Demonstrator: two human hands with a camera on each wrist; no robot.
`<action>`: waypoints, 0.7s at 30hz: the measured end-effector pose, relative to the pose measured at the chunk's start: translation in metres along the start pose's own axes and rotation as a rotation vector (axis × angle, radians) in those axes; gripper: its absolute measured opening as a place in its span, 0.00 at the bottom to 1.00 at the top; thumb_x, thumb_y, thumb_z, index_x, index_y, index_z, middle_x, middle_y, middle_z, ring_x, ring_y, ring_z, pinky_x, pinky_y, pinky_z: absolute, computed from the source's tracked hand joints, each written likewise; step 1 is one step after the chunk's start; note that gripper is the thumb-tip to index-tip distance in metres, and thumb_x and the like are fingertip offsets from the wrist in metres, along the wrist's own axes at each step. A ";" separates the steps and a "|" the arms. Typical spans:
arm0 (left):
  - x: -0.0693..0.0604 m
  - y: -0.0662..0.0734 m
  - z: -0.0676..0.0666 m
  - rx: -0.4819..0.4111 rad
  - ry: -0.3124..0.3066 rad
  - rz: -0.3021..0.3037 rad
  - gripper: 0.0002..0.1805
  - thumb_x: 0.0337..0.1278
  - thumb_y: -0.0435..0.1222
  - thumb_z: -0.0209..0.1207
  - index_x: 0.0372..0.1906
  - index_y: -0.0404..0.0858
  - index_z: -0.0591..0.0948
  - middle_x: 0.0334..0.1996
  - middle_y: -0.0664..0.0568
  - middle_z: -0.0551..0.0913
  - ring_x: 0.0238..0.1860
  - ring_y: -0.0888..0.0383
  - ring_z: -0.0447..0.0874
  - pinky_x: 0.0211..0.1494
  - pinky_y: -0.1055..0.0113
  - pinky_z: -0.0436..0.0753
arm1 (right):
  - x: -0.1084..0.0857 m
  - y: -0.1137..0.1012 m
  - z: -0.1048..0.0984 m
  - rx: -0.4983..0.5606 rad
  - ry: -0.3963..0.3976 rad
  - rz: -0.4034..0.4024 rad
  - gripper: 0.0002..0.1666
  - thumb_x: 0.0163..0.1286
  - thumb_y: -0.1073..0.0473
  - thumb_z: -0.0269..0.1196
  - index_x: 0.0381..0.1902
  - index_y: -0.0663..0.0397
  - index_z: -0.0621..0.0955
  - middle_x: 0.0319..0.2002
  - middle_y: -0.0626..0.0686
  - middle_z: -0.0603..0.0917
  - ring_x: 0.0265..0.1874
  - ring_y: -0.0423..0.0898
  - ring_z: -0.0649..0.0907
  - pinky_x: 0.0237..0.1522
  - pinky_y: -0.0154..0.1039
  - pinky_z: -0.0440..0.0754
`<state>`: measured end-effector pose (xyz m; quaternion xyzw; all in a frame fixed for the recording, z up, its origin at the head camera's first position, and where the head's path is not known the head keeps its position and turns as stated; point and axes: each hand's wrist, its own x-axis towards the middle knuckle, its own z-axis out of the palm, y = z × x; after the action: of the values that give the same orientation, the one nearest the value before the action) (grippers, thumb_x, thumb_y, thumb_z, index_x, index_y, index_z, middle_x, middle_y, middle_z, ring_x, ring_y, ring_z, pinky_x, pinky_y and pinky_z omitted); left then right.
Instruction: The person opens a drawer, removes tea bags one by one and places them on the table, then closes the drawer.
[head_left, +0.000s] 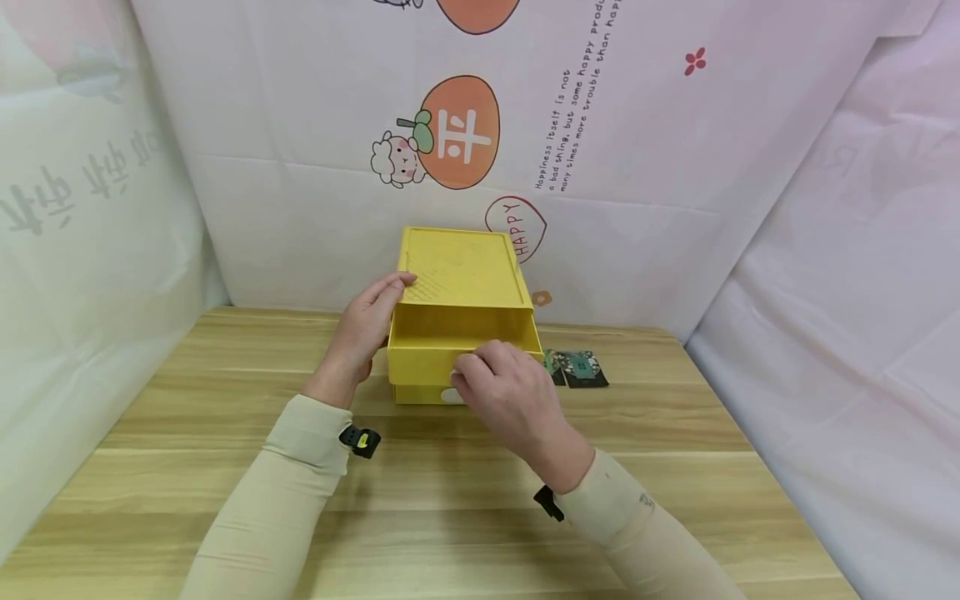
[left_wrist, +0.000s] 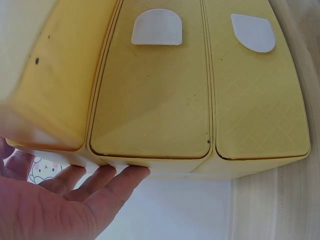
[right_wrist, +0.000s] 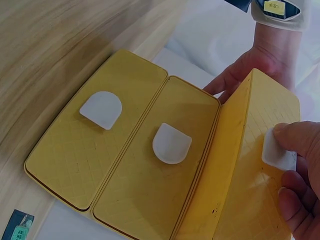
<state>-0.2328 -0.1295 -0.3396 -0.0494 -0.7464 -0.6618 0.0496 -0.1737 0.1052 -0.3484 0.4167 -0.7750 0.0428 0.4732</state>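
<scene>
A yellow drawer cabinet (head_left: 467, 267) stands on the table, its top drawer (head_left: 427, 365) pulled out and looking empty inside in the head view. My left hand (head_left: 363, 327) rests along the cabinet's left side, fingers extended against it, thumb at the top edge. My right hand (head_left: 513, 400) pinches the white tab (right_wrist: 278, 152) on the top drawer's front between thumb and fingers. In the left wrist view the two lower drawers (left_wrist: 150, 100) are closed, each with a white tab (left_wrist: 157, 27).
Dark green patterned packets (head_left: 585, 368) lie on the wooden table (head_left: 420, 517) just right of the cabinet. A printed white cloth (head_left: 637, 250) hangs behind it, with more white sheeting at both sides.
</scene>
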 end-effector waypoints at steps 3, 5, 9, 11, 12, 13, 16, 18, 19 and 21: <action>0.000 0.000 0.000 0.012 0.003 0.000 0.27 0.81 0.59 0.44 0.71 0.55 0.77 0.77 0.59 0.68 0.74 0.54 0.65 0.58 0.50 0.81 | 0.001 0.002 0.002 -0.002 -0.016 0.008 0.05 0.68 0.60 0.70 0.35 0.54 0.83 0.32 0.51 0.80 0.25 0.45 0.78 0.25 0.36 0.79; 0.000 0.000 0.000 0.019 0.006 -0.002 0.27 0.80 0.60 0.43 0.71 0.56 0.77 0.77 0.59 0.68 0.73 0.54 0.66 0.56 0.52 0.80 | 0.001 0.002 0.003 -0.002 -0.025 0.012 0.05 0.69 0.60 0.70 0.36 0.54 0.83 0.32 0.51 0.80 0.26 0.45 0.79 0.26 0.36 0.80; 0.001 0.000 0.000 0.010 0.007 -0.013 0.27 0.81 0.60 0.41 0.71 0.56 0.77 0.77 0.59 0.67 0.69 0.52 0.70 0.54 0.53 0.80 | 0.002 0.004 0.006 0.005 -0.027 0.015 0.04 0.69 0.60 0.69 0.36 0.54 0.84 0.32 0.51 0.81 0.27 0.46 0.79 0.26 0.37 0.80; 0.001 -0.001 0.000 0.000 0.006 -0.018 0.28 0.81 0.60 0.41 0.71 0.56 0.77 0.77 0.59 0.67 0.67 0.51 0.72 0.55 0.53 0.81 | 0.002 0.005 0.007 0.006 -0.027 0.015 0.04 0.69 0.60 0.69 0.36 0.54 0.84 0.32 0.51 0.80 0.27 0.46 0.79 0.26 0.37 0.80; 0.001 -0.001 0.000 -0.006 0.004 -0.019 0.28 0.81 0.60 0.40 0.71 0.55 0.77 0.77 0.59 0.67 0.66 0.50 0.73 0.55 0.53 0.81 | 0.003 0.005 0.008 0.007 -0.025 0.015 0.04 0.69 0.60 0.69 0.36 0.54 0.84 0.32 0.51 0.80 0.27 0.46 0.79 0.26 0.36 0.80; 0.001 -0.001 0.000 -0.011 0.002 -0.020 0.28 0.81 0.60 0.40 0.71 0.55 0.77 0.77 0.59 0.67 0.66 0.50 0.73 0.56 0.52 0.82 | 0.003 0.005 0.008 0.007 -0.024 0.015 0.04 0.69 0.61 0.69 0.36 0.54 0.84 0.32 0.51 0.80 0.27 0.46 0.79 0.26 0.36 0.79; 0.001 -0.001 0.000 -0.010 -0.002 -0.019 0.28 0.81 0.61 0.39 0.71 0.56 0.76 0.77 0.58 0.67 0.66 0.50 0.73 0.58 0.50 0.81 | 0.004 0.007 0.010 0.006 -0.023 0.019 0.03 0.70 0.61 0.68 0.36 0.54 0.83 0.31 0.51 0.80 0.26 0.45 0.79 0.25 0.36 0.78; 0.001 -0.002 0.000 -0.010 -0.005 -0.018 0.29 0.81 0.61 0.39 0.72 0.56 0.76 0.77 0.58 0.67 0.66 0.50 0.73 0.58 0.48 0.80 | 0.005 0.008 0.011 0.004 -0.024 0.022 0.03 0.70 0.61 0.68 0.36 0.54 0.83 0.31 0.51 0.80 0.26 0.45 0.79 0.24 0.36 0.78; 0.001 -0.002 0.000 -0.011 -0.006 -0.017 0.29 0.81 0.61 0.39 0.72 0.56 0.76 0.77 0.58 0.67 0.66 0.50 0.73 0.58 0.48 0.81 | 0.006 0.008 0.012 0.005 -0.027 0.024 0.03 0.70 0.61 0.68 0.37 0.54 0.83 0.31 0.51 0.80 0.26 0.45 0.79 0.24 0.36 0.78; 0.001 -0.002 0.000 -0.014 -0.006 -0.016 0.29 0.81 0.61 0.39 0.71 0.56 0.76 0.77 0.58 0.67 0.64 0.49 0.75 0.57 0.49 0.81 | 0.006 0.009 0.013 0.007 -0.031 0.028 0.04 0.69 0.61 0.69 0.37 0.55 0.83 0.32 0.52 0.80 0.26 0.46 0.79 0.24 0.36 0.79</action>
<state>-0.2341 -0.1302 -0.3412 -0.0457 -0.7423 -0.6672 0.0414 -0.1899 0.1012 -0.3475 0.4080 -0.7878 0.0457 0.4592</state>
